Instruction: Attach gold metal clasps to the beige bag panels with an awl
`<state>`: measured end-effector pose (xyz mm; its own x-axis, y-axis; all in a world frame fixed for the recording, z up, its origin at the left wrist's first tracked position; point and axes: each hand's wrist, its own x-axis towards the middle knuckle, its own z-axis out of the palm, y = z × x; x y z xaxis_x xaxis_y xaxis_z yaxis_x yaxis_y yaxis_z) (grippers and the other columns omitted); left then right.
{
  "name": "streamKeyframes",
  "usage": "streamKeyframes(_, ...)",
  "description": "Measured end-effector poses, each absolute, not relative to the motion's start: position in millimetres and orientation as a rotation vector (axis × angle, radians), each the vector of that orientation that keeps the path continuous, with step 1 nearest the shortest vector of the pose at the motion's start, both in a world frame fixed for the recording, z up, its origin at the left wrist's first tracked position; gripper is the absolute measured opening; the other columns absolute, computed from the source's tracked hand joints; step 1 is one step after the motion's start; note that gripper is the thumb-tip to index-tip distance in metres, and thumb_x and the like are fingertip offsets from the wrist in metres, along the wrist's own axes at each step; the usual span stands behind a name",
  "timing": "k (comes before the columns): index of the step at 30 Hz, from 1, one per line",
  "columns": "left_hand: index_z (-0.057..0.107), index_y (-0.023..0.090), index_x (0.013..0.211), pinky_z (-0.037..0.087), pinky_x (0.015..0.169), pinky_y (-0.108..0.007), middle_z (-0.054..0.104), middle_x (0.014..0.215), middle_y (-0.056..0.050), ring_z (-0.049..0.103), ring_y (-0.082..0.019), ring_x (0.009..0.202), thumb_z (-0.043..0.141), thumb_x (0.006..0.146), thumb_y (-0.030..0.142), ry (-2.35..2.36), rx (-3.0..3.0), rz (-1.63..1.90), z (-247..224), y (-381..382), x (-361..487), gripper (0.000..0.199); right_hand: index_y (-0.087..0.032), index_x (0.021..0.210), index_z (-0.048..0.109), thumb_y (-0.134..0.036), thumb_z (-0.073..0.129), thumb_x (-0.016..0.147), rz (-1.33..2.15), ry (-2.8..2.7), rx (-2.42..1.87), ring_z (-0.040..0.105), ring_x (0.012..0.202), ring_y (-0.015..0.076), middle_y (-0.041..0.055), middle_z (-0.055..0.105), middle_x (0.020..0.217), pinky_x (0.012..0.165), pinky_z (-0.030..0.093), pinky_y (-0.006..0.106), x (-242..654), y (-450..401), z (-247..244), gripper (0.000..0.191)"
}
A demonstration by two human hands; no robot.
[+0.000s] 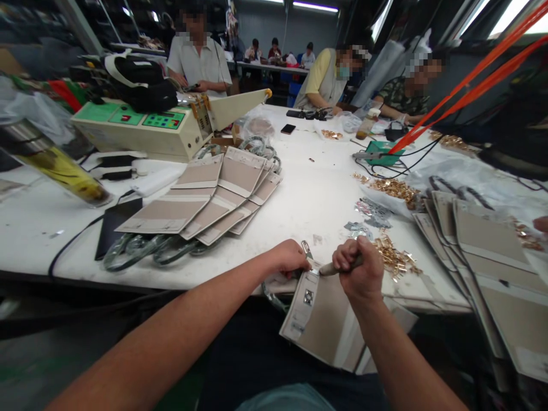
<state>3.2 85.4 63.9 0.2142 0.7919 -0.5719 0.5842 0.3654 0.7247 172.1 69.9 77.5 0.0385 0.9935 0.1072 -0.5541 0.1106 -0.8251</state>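
My left hand (290, 258) pinches the top edge of a beige card-backed package (325, 319) that hangs over the near edge of the white table (308, 194). A small metal clip (306, 248) sticks up beside the fingers. My right hand (360, 273) is a fist around a thin tool handle (338, 267), whose tip points left at the card's top. A small square metal fitting (308, 297) sits on the card.
Fanned beige cards with cable loops (214, 200) lie to the left, more cards (483, 245) to the right. Gold metal parts (391, 257) lie beside my right hand. A cream machine (141, 128) stands at the back left. Several people sit across the table.
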Motion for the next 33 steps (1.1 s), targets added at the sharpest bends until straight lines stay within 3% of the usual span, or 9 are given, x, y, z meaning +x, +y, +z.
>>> streamKeyframes(16, 0.058, 0.018, 0.059, 0.034, 0.041, -0.023, 0.045, 0.039, 0.004, 0.046, -0.014, 0.036, 0.073, 0.078, 0.022, 1.452, 1.352, 0.253, 62, 83, 0, 0.025, -0.019, 0.06, 0.05, -0.035, 0.068, 0.093, 1.279, -1.043, -0.654, 0.04, 0.04, 0.009, -0.0052, 0.04, 0.054, 0.041, 0.033, 0.026, 159, 65, 81, 0.04)
streamKeyframes(33, 0.059, 0.018, 0.063, 0.039, 0.046, -0.024, 0.048, 0.042, 0.003, 0.053, -0.016, 0.043, 0.071, 0.079, 0.027, 1.433, 1.387, 0.216, 58, 81, -4, 0.021, -0.02, 0.06, 0.049, -0.044, 0.066, 0.097, 1.283, -1.393, -0.875, 0.042, 0.043, 0.0106, -0.0033, 0.045, 0.05, 0.044, 0.033, 0.027, 157, 71, 74, 0.048)
